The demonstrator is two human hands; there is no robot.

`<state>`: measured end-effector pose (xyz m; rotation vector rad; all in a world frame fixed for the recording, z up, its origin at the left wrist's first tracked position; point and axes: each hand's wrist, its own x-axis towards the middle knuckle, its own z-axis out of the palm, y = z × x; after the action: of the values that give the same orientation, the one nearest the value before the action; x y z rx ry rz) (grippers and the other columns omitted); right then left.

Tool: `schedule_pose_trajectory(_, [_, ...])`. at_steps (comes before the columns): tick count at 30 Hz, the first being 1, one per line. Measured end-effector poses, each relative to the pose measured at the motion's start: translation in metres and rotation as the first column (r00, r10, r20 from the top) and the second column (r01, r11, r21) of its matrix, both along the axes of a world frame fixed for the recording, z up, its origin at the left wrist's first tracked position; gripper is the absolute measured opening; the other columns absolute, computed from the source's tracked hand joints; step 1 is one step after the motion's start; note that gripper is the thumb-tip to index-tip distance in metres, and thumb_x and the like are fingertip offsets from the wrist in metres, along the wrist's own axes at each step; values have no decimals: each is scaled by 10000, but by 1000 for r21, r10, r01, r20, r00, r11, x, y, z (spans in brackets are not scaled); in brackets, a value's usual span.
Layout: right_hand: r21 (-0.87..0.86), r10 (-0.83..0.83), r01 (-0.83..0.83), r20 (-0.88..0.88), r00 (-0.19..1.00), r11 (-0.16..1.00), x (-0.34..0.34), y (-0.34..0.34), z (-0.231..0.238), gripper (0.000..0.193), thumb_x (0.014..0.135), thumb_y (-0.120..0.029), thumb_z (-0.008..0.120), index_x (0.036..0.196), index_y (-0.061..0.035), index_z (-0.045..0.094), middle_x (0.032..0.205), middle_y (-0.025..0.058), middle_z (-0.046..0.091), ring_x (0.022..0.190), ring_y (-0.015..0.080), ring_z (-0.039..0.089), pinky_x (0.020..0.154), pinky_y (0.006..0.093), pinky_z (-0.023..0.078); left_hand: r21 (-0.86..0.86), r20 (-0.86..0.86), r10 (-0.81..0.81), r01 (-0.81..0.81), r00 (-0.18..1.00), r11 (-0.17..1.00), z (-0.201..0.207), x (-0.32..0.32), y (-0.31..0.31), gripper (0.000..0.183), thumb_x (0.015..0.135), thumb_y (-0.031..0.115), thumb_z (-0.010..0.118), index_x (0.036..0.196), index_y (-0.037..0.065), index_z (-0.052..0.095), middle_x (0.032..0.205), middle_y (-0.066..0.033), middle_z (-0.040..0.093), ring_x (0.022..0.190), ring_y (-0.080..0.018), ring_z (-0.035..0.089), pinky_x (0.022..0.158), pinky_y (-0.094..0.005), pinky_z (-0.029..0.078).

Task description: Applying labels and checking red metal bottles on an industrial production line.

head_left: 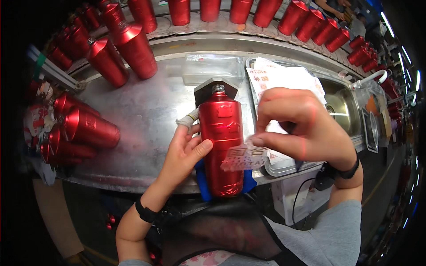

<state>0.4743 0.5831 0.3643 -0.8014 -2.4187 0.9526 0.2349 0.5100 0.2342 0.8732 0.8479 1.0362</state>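
A glossy red bottle (pixel 220 126) with raised panels and a bare threaded neck lies in front of me, neck pointing away. Its neck end is at a dark angular block (pixel 204 94), and blue cloth (pixel 204 181) shows under its base. My left hand (pixel 190 144) grips the bottle's left side, thumb on top, with a pale cover on one fingertip. Between the thumb and finger of my right hand (pixel 301 126) is a clear printed sticker (pixel 244 158). It hangs over the bottle's lower right side; whether it touches the bottle I cannot tell.
Right of the bottle, white printed sheets (pixel 306 80) lie on a tray beside a sink (pixel 339 104). A clear box (pixel 213 68) stands behind. Red bottles cluster at left (pixel 88 126), and more line a conveyor (pixel 213 29) at the back. Another person (pixel 335 9) is at far right.
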Motion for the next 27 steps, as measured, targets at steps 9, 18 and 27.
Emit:
schedule_pose_trajectory(9, [65, -107, 102, 90, 990, 993, -34, 28, -45, 186, 780, -127, 794, 820, -13, 653, 744, 94, 561, 668, 258, 543, 574, 359, 409, -13, -96, 86, -87, 992, 996, 13, 8, -5, 783, 921, 156, 722, 1509, -11, 232, 1375, -196, 497, 1288, -236, 521, 1076, -371, 438])
schedule_pose_trajectory(18, [55, -183, 182, 11, 983, 982, -35, 30, -56, 214, 783, -153, 803, 809, -24, 634, 758, 59, 563, 625, 175, 490, 543, 317, 376, 29, -145, 184, -182, 972, 983, 12, 21, -4, 545, 922, 153, 722, 1282, -70, 379, 1311, -223, 529, 1214, -239, 576, 1009, -362, 497])
schedule_pose_trajectory(27, [8, -210, 211, -69, 975, 978, -37, 38, -71, 229, 796, -172, 809, 794, -43, 620, 775, 22, 564, 599, 118, 452, 524, 277, 359, 33, -187, 183, -180, 965, 983, 14, 22, 3, 580, 947, 171, 687, 1351, -52, 335, 1330, -219, 513, 1204, -243, 579, 982, -363, 507])
